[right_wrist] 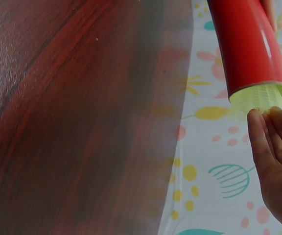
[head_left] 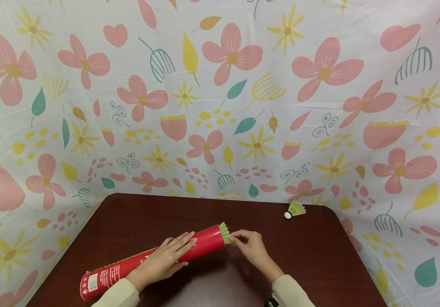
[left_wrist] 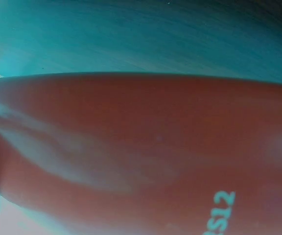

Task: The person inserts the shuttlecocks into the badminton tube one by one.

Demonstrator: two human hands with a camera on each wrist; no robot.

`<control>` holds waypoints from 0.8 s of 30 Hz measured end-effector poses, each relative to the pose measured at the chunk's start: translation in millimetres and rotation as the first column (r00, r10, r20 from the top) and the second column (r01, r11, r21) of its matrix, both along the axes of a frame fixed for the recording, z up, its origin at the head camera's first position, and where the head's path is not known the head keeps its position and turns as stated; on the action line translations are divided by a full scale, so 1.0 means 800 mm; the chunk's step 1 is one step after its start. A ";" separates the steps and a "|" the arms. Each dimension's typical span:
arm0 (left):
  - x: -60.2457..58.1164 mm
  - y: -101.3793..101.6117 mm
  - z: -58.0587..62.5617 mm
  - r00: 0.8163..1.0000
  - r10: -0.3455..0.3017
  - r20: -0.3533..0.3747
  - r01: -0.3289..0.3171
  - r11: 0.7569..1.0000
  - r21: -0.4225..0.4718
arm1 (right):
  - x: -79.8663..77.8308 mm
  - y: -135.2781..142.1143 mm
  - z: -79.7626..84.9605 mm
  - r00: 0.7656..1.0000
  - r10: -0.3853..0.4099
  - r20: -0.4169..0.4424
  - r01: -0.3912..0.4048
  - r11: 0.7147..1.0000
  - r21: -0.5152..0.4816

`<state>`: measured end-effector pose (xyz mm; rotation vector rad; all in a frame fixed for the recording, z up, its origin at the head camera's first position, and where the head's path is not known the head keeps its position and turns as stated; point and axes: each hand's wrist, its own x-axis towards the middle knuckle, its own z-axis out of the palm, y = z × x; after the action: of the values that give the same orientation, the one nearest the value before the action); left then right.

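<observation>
A red shuttlecock tube (head_left: 128, 268) lies slantwise in front of me, its mouth toward the right. My left hand (head_left: 166, 258) holds it from above near the middle, fingers across the top and thumb on the near side. The tube's red wall (left_wrist: 146, 137) fills much of the left wrist view. A yellow-green shuttlecock (head_left: 224, 233) sticks out of the mouth, skirt first; the rest of it is hidden inside. My right hand (head_left: 253, 251) pinches the skirt's edge between thumb and fingers. In the right wrist view, the fingertips (right_wrist: 253, 115) meet the shuttlecock skirt (right_wrist: 258, 99) just outside the rim.
Another shuttlecock (head_left: 296, 209), with a white cork and yellow-green skirt, lies on its side near the table's far right edge. The dark brown table (head_left: 319, 264) is enclosed by a flower-patterned cloth (head_left: 220, 106) at the back and both sides.
</observation>
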<state>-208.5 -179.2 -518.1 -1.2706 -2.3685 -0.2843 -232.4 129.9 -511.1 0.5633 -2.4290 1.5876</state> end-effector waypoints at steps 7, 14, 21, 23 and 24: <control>-0.002 0.002 0.001 1.000 -0.011 -0.010 0.011 1.000 0.011 | -0.001 -0.007 -0.001 0.999 0.033 0.042 -0.032 0.999 -0.018; 0.001 0.004 -0.002 1.000 0.003 -0.008 -0.003 1.000 -0.007 | 0.000 -0.013 -0.007 0.998 0.051 0.036 -0.051 0.999 0.012; 0.005 0.007 -0.005 1.000 -0.006 -0.010 0.006 1.000 0.001 | 0.003 -0.014 -0.006 0.998 0.060 0.002 -0.060 0.997 0.047; 0.005 0.009 -0.005 1.000 -0.006 -0.012 0.006 1.000 0.005 | 0.002 -0.013 -0.005 0.997 0.072 -0.008 -0.072 0.996 0.050; 0.005 0.009 -0.004 1.000 -0.005 -0.009 0.005 1.000 0.005 | 0.001 -0.012 -0.005 0.997 0.081 -0.013 -0.081 0.995 0.051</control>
<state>-204.2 -171.8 -521.6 -1.2729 -2.3560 -0.2853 -231.2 120.5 -515.2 0.6883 -2.4711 1.5496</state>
